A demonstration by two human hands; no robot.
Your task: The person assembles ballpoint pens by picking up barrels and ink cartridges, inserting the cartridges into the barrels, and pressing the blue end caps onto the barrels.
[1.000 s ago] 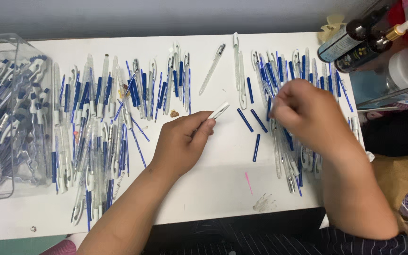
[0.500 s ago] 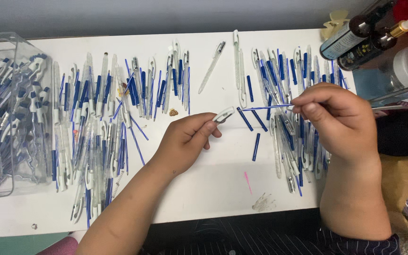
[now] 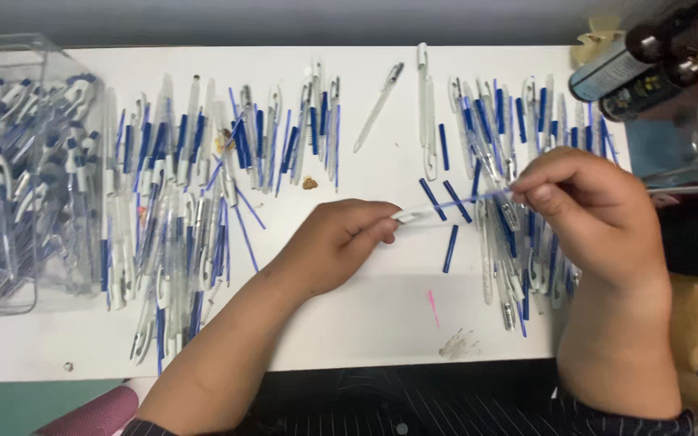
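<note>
My left hand (image 3: 337,242) pinches a clear pen barrel (image 3: 415,215) at its near end, just above the white table (image 3: 365,315). My right hand (image 3: 587,214) grips a thin blue ink refill (image 3: 478,197) between thumb and forefinger. The refill's free tip points left toward the barrel's open end, close to it. Under my right hand lies a pile of clear pen barrels and blue parts (image 3: 510,129). Loose short blue grips (image 3: 451,247) lie between the two hands.
A large spread of clear and blue pens (image 3: 195,178) covers the table's left half. A clear plastic bin (image 3: 18,169) of pens stands at the far left. Dark bottles (image 3: 640,60) stand at the back right. A single clear pen (image 3: 379,106) lies at the back centre.
My right hand lifted out of the right pile with a blue refill and brought its tip toward the barrel. My left hand kept the barrel and barely moved.
</note>
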